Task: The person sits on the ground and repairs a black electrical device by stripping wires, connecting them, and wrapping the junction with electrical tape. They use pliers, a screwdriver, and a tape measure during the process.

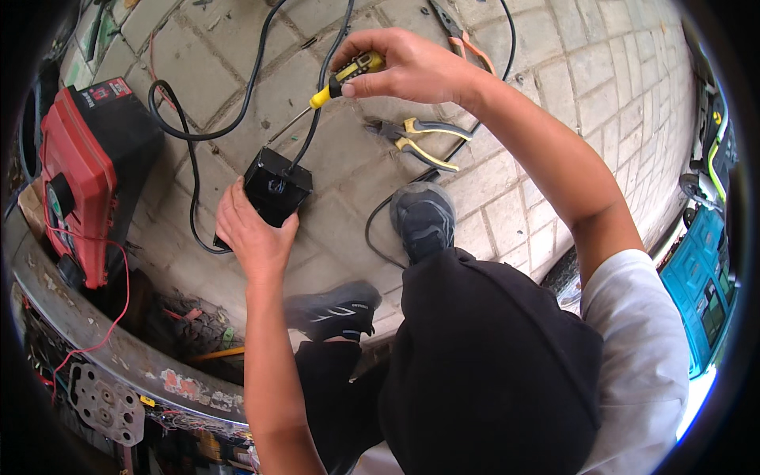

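Note:
My left hand [252,228] grips a black box-shaped electrical device [279,184] and steadies it, tilted, above the paving. A black cable [312,130] enters the end face turned up toward the camera. In my right hand [395,68] is a screwdriver [344,77] with a yellow and black handle. Its thin metal shaft slants down to a corner of the box's end, where the tip appears to meet the edge. Whether a screw sits under the tip is too small to tell. Combination pliers [418,142] with yellow and grey handles lie spread on the pavers to the right.
Long-nose pliers [457,35] with orange handles lie farther off. To the left stands a red and black machine [89,184], a thin red wire [127,279] running from it. A worn metal edge [148,368] curves past a flat metal gasket [107,404]. My shoe [423,217] rests near a loose cable.

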`<action>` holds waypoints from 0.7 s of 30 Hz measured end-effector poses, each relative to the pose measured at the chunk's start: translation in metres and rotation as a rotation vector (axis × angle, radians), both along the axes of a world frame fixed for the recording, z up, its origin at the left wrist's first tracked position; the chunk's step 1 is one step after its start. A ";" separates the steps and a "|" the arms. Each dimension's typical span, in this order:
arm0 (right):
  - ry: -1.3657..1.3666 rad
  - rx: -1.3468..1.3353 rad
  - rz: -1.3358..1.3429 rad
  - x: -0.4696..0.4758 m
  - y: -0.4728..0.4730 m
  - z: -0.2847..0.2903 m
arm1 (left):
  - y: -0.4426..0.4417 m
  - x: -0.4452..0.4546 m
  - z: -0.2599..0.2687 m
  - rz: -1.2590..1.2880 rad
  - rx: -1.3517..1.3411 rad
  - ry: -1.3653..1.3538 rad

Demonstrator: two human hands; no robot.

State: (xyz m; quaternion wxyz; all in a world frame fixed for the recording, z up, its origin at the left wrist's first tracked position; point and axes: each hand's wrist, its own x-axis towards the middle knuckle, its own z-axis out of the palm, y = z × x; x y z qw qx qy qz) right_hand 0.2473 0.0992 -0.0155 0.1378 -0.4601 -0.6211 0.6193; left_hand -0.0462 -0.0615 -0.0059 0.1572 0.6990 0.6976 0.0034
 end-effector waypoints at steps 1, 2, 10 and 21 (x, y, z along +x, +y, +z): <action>-0.013 0.006 0.001 0.000 0.000 0.000 | -0.002 -0.001 -0.001 0.003 0.021 -0.005; -0.024 0.017 0.009 -0.001 -0.001 0.000 | -0.004 -0.002 -0.002 -0.002 0.040 -0.004; -0.012 0.036 0.016 -0.004 0.002 0.002 | -0.014 -0.008 -0.002 -0.043 0.132 -0.066; -0.014 0.051 0.041 -0.007 0.001 0.007 | -0.016 -0.010 -0.001 -0.039 0.132 -0.086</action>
